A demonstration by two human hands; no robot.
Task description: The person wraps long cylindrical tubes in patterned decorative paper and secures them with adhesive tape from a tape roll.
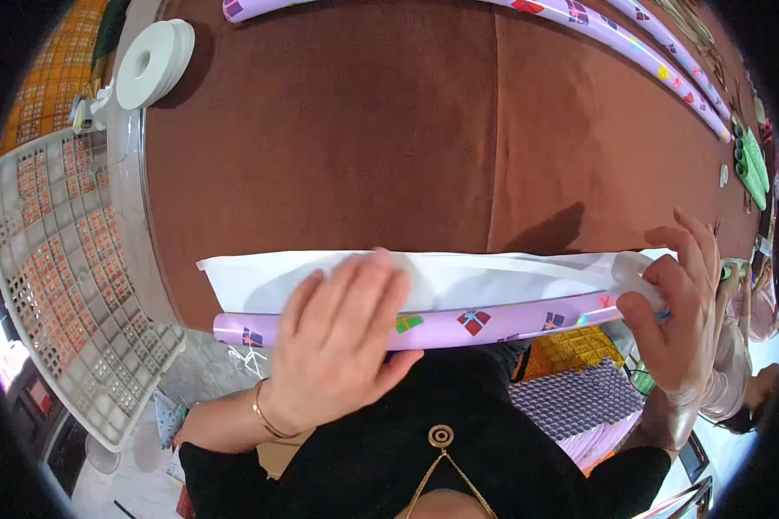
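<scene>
A lilac wrapping-paper roll (473, 322) with a gift pattern lies along the near edge of the brown table. Its white underside, a loose flap of paper (459, 281), spreads flat beyond the tube. My left hand (342, 324) lies across roll and flap, fingers stretched out and slightly smeared by motion. At the roll's right end, the fingers and thumb of my right hand (679, 298) curl around a small whitish, partly see-through thing (639, 278). What that thing is, I cannot make out.
Finished-looking lilac rolls (614, 36) lie along the far edge. White spools (154, 65) stand at the far left corner, beside a white plastic crate (65, 277). Green rolled pieces (751, 169) sit at the right. Another person (740, 381) is at the right edge.
</scene>
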